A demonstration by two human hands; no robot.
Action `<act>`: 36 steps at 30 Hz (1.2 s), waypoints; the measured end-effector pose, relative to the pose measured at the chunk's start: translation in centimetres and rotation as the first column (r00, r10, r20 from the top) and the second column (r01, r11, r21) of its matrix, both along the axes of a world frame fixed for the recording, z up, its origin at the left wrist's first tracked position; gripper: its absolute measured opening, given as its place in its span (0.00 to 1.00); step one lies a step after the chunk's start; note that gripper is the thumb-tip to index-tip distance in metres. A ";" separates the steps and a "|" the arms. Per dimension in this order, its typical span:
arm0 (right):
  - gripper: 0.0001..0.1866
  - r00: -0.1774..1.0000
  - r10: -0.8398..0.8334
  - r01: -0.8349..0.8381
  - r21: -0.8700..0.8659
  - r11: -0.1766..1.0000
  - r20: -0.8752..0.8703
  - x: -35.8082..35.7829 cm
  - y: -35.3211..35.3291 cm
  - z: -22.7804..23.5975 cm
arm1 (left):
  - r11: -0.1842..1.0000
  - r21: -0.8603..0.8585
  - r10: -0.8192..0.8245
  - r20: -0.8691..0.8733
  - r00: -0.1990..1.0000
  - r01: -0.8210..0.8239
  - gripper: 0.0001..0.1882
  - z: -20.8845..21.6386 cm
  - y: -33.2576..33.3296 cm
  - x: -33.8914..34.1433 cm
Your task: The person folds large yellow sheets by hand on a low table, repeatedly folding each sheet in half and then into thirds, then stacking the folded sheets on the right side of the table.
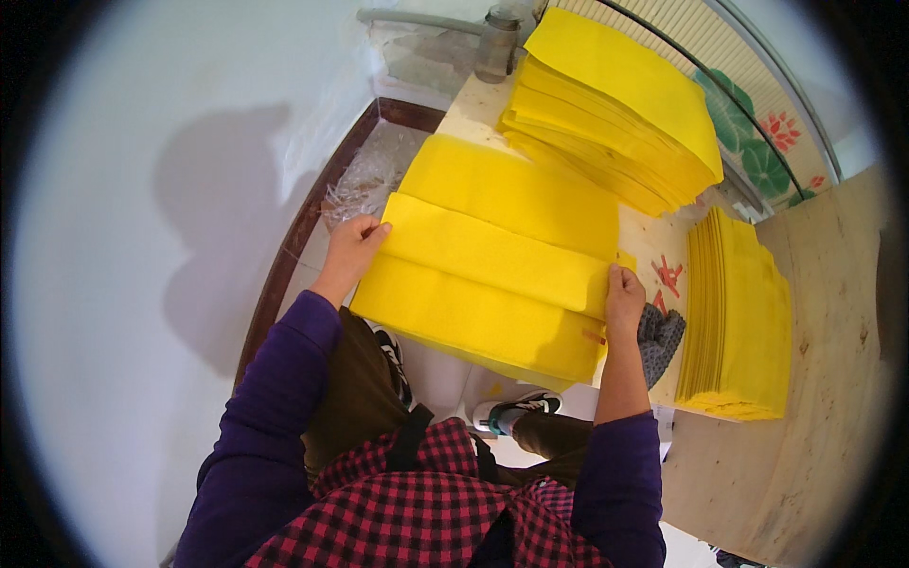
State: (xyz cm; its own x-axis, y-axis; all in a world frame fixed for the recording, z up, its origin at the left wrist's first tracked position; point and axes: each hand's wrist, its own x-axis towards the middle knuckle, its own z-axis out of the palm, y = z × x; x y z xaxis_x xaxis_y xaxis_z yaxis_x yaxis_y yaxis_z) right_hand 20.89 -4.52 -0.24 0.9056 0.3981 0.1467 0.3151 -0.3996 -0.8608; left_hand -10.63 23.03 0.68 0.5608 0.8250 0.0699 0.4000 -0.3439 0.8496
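A folded strip of yellow felt-like sheet [492,248] lies across a wider pile of yellow sheets [464,317] in front of me. My left hand [355,251] pinches the strip's left end between thumb and fingers. At its right end, my right hand [624,295] is closed on the same sheet. The strip runs nearly straight between both hands, tilting down to the right. More yellow material shows beyond it, and the pile's near edge overhangs the table. Whether the strip is a separate sheet or a fold of the top one I cannot tell.
A tall yellow stack [615,104] stands at the back of the wooden table [473,109], another [734,317] at the right. Small red strips [668,275] and a grey knitted cloth [660,343] lie near my right hand. A jar [497,45] stands far back; clear plastic [374,175] lies left.
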 end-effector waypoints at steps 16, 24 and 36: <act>0.15 0.992 0.022 0.000 -0.177 0.984 0.122 0.4 0.7 1.0 | 0.999 -0.028 0.045 0.089 0.995 -0.043 0.07 -2.4 0.7 -0.2; 0.15 0.983 0.016 0.020 -0.190 0.982 0.185 -0.1 0.9 1.0 | 0.998 0.003 0.065 0.062 0.996 -0.066 0.07 -2.5 0.7 -0.1; 0.13 0.976 -0.004 0.062 -0.261 0.963 0.216 -0.8 1.0 1.4 | 0.999 0.046 0.027 0.036 0.999 -0.028 0.08 -2.5 0.7 -0.3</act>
State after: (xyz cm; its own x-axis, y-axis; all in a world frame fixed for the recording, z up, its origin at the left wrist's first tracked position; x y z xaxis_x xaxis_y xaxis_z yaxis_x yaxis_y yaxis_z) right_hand 20.11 -3.52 1.12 0.8781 0.4194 0.2304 0.4618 -0.6167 -0.6376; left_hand -10.89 23.74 -1.81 0.5343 0.8355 0.1280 0.3802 -0.3729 0.8464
